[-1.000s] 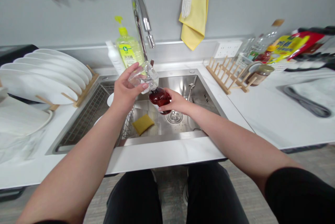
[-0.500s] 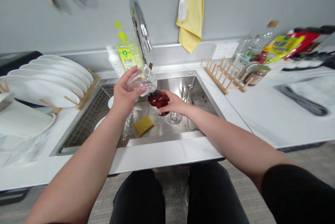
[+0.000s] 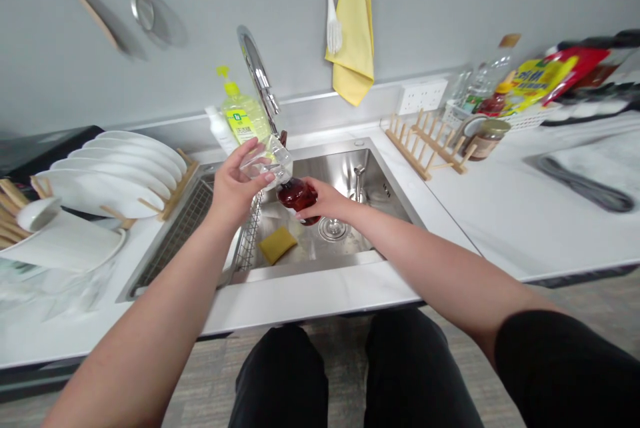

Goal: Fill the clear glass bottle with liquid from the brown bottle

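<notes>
white stone counter (image 3: pixel 505 235) with a steel sink (image 3: pixel 340 161) set into it, a row of white plates (image 3: pixel 110 171) standing in a wooden rack off to the left, and a yellow towel (image 3: pixel 353 28) hanging on the wall behind. both arms reach out over the sink. the left hand (image 3: pixel 235 181) has its fingers wrapped round a clear cup (image 3: pixel 265 160), which is tipped well over on its side. the right hand (image 3: pixel 325 200) has its fingers closed on a dark red bottle (image 3: pixel 299 195), held right under the cup and looks like it's touching it. down in the basin a yellow sponge (image 3: pixel 277 245) lies just left of the drain (image 3: pixel 333 229).
</notes>
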A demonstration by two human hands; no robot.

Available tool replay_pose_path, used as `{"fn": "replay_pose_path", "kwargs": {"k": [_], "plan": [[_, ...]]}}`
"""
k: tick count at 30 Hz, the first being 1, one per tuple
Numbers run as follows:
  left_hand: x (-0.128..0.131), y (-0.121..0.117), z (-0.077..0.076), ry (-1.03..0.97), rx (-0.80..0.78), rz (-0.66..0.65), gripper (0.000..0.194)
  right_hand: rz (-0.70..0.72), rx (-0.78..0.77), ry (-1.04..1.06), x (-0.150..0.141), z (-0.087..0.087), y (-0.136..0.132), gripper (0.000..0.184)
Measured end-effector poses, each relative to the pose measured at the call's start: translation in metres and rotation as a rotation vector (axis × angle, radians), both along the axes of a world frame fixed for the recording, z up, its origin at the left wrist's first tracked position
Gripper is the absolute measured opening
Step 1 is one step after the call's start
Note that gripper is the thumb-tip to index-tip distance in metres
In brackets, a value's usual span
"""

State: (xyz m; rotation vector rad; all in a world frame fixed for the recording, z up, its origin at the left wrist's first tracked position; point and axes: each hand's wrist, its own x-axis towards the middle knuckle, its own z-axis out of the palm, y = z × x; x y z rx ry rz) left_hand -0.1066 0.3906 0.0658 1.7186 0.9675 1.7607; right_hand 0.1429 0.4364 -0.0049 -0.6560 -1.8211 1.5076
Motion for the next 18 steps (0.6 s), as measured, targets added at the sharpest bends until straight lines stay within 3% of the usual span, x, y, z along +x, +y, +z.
{"fn": "replay_pose_path", "kwargs": {"k": [18], "plan": [[0.011,0.000,0.040,0.120,-0.032,-0.032,0.086,0.057,-0.055,0.103,0.001,0.006,-0.001,0.083]]}}
